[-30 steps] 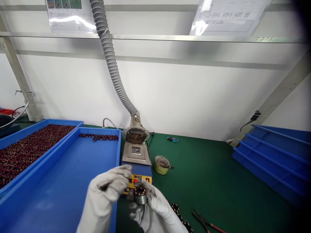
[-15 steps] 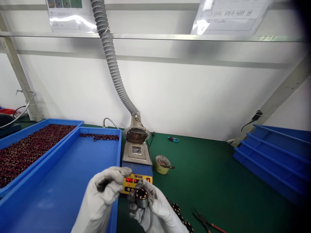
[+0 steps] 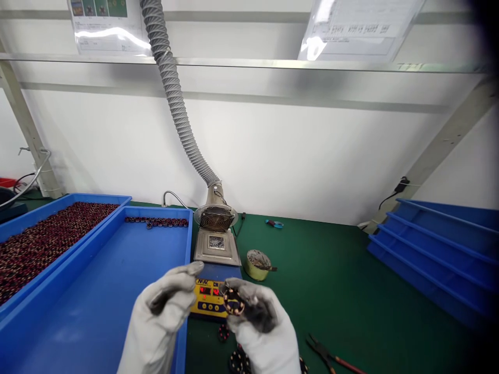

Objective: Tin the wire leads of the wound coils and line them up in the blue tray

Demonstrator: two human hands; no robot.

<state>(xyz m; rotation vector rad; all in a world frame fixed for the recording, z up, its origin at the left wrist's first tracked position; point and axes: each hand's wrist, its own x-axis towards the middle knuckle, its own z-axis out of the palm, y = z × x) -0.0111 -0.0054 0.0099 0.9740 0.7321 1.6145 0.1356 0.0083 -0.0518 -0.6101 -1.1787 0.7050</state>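
Observation:
My right hand (image 3: 261, 322), in a white glove with dark-stained fingertips, pinches a small black ring-shaped part (image 3: 234, 302) with copper-coloured spots around its rim. It holds the part up in front of the yellow panel of a solder pot (image 3: 208, 306). To the left, over the edge of the blue tray, my left hand (image 3: 167, 306) is gloved too, its thumb and fingertips pressed together. Whether anything sits between those fingers cannot be seen. Below my right hand, several similar ring-shaped parts (image 3: 236, 361) lie on the green mat, partly covered by the hand.
A blue tray (image 3: 97, 270) with a row of small parts stands left, beside another tray (image 3: 97, 198) heaped with them. A hooded metal plate (image 3: 217, 254) tops the solder pot. A tin (image 3: 258, 266), pliers (image 3: 323, 353), cutters (image 3: 274, 224) and stacked blue trays (image 3: 424, 249) are to the right.
My right hand has turned the ring-shaped part so its spotted face points more toward me, and moved it slightly up and right. More loose parts show beneath. My left hand has barely moved.

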